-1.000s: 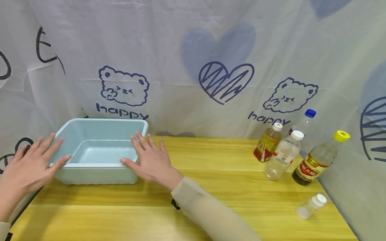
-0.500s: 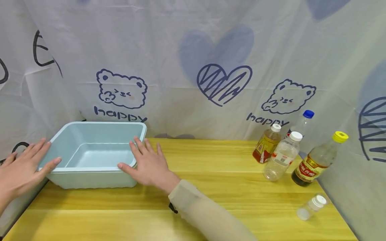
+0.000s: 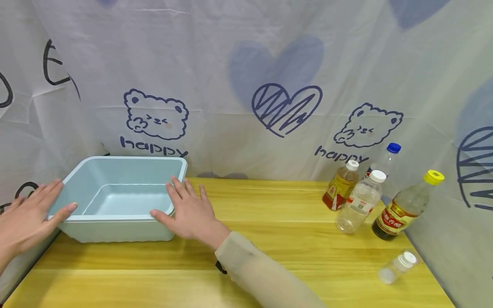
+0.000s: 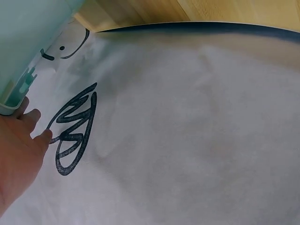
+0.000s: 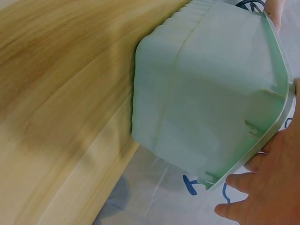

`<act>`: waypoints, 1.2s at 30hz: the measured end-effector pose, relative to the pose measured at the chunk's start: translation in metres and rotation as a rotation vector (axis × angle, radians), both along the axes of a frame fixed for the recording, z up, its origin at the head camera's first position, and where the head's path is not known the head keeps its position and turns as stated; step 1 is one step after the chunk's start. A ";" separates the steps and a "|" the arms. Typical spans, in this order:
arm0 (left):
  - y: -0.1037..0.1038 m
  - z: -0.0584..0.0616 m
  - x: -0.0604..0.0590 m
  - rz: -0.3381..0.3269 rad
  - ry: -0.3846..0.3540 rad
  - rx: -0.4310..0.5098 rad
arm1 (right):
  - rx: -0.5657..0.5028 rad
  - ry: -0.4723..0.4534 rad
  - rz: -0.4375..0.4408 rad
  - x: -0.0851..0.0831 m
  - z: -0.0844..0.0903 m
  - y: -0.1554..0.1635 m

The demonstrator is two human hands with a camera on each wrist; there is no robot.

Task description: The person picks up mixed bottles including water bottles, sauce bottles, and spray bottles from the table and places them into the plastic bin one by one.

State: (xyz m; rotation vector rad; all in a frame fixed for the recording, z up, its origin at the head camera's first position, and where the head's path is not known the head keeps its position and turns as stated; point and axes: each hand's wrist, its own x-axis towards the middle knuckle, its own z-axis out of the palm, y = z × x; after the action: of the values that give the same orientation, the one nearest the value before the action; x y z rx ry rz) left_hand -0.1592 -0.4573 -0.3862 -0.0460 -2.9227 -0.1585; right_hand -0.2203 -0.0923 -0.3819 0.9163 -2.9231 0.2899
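Pale-blue basin (image 3: 123, 194) sits between flat left hand (image 3: 28, 218) and right hand (image 3: 188, 211).

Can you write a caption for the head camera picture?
Two hands, left hand and right hand, touch the rim of a pale blue tub on a yellow table.

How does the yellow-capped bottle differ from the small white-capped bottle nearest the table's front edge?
The yellow-capped glass-look bottle stands upright; the small clear white-capped bottle lies on its side. The yellow-capped one is much taller, carries a red label and holds dark liquid at the bottom; the small one looks empty and shows no label. Both are clear, capped and on the wooden table, right side.
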 end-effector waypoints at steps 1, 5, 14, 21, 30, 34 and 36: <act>0.001 0.000 0.000 -0.007 0.002 -0.002 | 0.000 0.002 0.000 0.000 0.000 0.001; 0.003 0.000 0.001 -0.022 0.008 -0.012 | -0.001 0.005 -0.001 0.000 -0.001 0.004; 0.009 -0.001 0.000 -0.031 0.020 -0.012 | -0.014 0.006 0.008 0.002 -0.003 0.011; 0.013 -0.004 -0.002 -0.040 0.004 0.009 | -0.036 0.005 0.004 0.005 -0.003 0.020; 0.022 -0.006 -0.001 -0.064 -0.013 0.030 | -0.051 0.003 0.009 0.006 -0.007 0.033; 0.028 -0.005 0.000 -0.068 -0.008 0.028 | -0.059 0.014 0.006 0.007 -0.007 0.038; 0.031 -0.004 0.000 -0.073 -0.002 0.027 | -0.060 0.020 0.005 0.007 -0.008 0.042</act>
State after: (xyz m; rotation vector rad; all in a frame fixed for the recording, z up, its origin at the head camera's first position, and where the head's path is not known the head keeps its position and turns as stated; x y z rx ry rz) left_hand -0.1588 -0.4264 -0.3904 -0.1484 -2.9220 -0.2099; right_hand -0.2132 -0.0507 -0.3896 0.9134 -2.8774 0.3646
